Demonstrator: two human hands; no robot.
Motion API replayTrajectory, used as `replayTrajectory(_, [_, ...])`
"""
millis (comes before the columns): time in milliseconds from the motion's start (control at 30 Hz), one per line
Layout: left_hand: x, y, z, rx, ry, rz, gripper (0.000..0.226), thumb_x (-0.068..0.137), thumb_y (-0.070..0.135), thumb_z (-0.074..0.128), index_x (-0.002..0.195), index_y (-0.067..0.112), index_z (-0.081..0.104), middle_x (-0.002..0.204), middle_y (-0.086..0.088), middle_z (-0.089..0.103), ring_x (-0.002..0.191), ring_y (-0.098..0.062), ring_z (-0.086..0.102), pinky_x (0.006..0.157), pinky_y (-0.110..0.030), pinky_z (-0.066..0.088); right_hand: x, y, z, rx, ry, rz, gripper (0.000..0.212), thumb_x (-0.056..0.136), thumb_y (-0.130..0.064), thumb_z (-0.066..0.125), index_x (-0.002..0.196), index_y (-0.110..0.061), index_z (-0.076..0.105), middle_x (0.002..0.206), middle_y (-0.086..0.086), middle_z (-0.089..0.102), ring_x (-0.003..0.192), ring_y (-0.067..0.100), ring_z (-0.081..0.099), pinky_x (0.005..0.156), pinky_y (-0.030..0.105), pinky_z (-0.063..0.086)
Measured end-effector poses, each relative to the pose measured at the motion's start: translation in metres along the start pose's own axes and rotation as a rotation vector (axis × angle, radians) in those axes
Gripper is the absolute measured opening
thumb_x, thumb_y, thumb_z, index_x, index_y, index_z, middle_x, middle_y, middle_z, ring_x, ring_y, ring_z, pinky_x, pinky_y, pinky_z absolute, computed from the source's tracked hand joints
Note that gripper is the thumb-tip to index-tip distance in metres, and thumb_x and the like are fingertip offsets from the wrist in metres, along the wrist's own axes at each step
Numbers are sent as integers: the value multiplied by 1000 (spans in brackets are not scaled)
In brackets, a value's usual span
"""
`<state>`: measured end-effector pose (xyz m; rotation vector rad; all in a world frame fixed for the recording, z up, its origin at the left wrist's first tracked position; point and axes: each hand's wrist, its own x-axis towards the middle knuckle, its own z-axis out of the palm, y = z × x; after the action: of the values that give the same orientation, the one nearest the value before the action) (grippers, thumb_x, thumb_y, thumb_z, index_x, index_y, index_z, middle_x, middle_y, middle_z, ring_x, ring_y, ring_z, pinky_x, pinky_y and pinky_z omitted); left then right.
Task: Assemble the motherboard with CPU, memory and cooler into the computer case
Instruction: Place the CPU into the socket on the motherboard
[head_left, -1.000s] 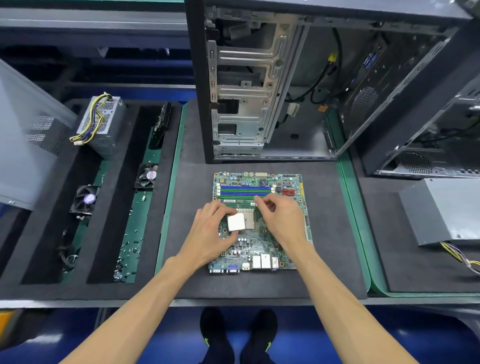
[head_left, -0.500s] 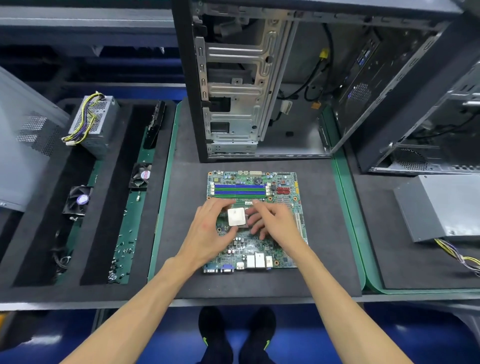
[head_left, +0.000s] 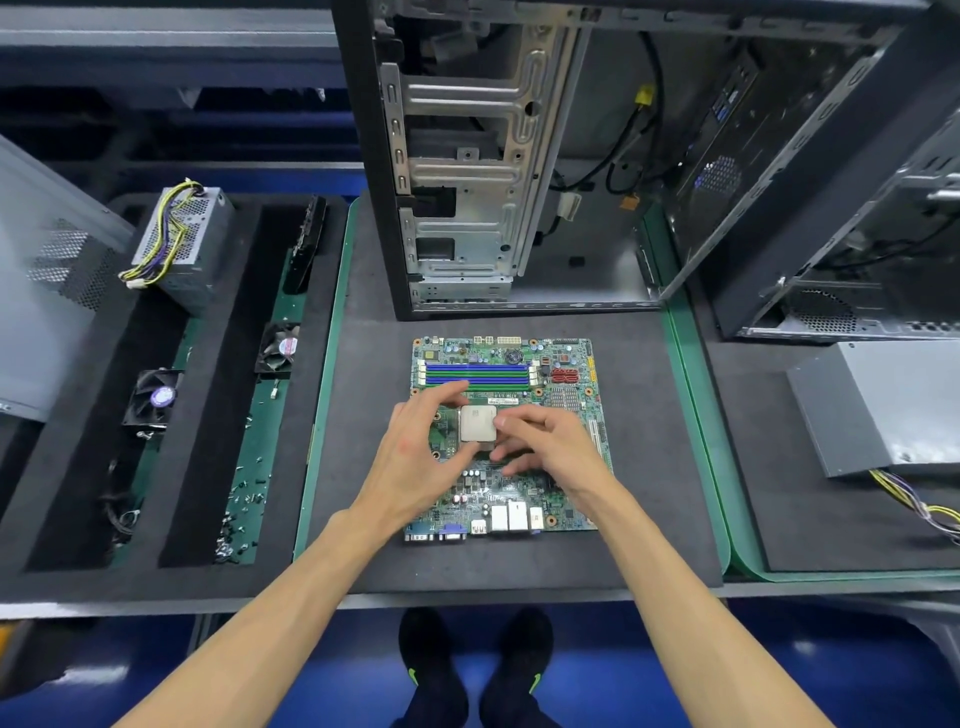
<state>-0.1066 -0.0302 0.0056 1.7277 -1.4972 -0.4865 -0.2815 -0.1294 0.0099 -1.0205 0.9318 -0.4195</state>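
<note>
I stand at a computer assembly workstation: a grey foam-covered tabletop (head_left: 363, 519) with green anti-static edging, open black steel tower cases (head_left: 519, 156), foam trays holding black cooling fans (head_left: 156, 397), loose screws (head_left: 239, 509) and a perforated silver power supply (head_left: 182, 244).

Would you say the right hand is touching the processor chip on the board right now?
Touching: in the head view, the right hand's fingertips rest against the chip's right edge.
</note>
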Motion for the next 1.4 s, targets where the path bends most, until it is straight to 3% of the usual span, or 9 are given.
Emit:
replayTrajectory(133, [0, 0, 1, -16, 20, 13, 69, 80, 25, 76, 139, 38, 43, 121, 24, 56, 115, -7, 51, 100, -14, 34, 2, 0, 3, 36, 12, 13, 17, 89, -12, 77, 103, -4, 72, 83, 10, 76, 74, 27, 74, 55, 28, 59])
replayTrajectory(400, [1, -2, -2, -13, 18, 1, 67, 80, 34, 73, 139, 36, 42, 122, 25, 54, 115, -11, 53, 99, -10, 31, 2, -1, 5, 48, 4, -9, 13, 89, -8, 75, 102, -5, 73, 90, 18, 76, 74, 27, 74, 58, 27, 60])
replayTrajectory(700, [3, -1, -5, 36, 34, 65, 60, 79, 29, 73, 135, 22, 51, 125, 13, 52, 120, -7, 49, 102, -31, 40, 4, -1, 6, -7, 13, -34, 18, 90, -8, 74, 107, -1, 74, 93, 19, 75, 72, 23, 70, 56, 28, 59])
replayTrajectory(833, [3, -1, -4, 108, -86, 121, 64, 77, 25, 70, 138, 22, 52, 128, 9, 49, 125, -7, 44, 106, -24, 31, 6, -2, 8, -89, 59, -38, 10, 93, -11, 69, 93, -10, 79, 82, 8, 74, 59, 15, 60, 52, 24, 52])
replayTrajectory(967, [3, -1, -2, 142, -120, 157, 56, 80, 25, 71, 133, 19, 56, 118, 7, 57, 113, -11, 50, 101, -28, 37, 7, -6, 10, -157, 25, -36, 19, 92, -16, 68, 79, -19, 81, 74, -1, 72, 60, 11, 58, 57, 25, 48])
replayTrajectory(1167, [5, 0, -2, 143, -40, 122, 41, 80, 34, 74, 115, 20, 58, 106, 10, 59, 99, -9, 55, 85, -33, 42, 9, -7, 11, -47, -20, 42, 13, 93, -14, 70, 100, -8, 79, 98, 15, 76, 81, 21, 67, 61, 26, 54])
replayTrajectory(1400, [7, -2, -1, 160, -100, 158, 48, 83, 34, 74, 127, 25, 58, 116, 12, 55, 112, -8, 51, 91, -27, 38, 11, -4, 9, -181, 10, -11, 15, 92, -11, 72, 103, -18, 78, 95, 4, 78, 68, 19, 65, 68, 28, 57])
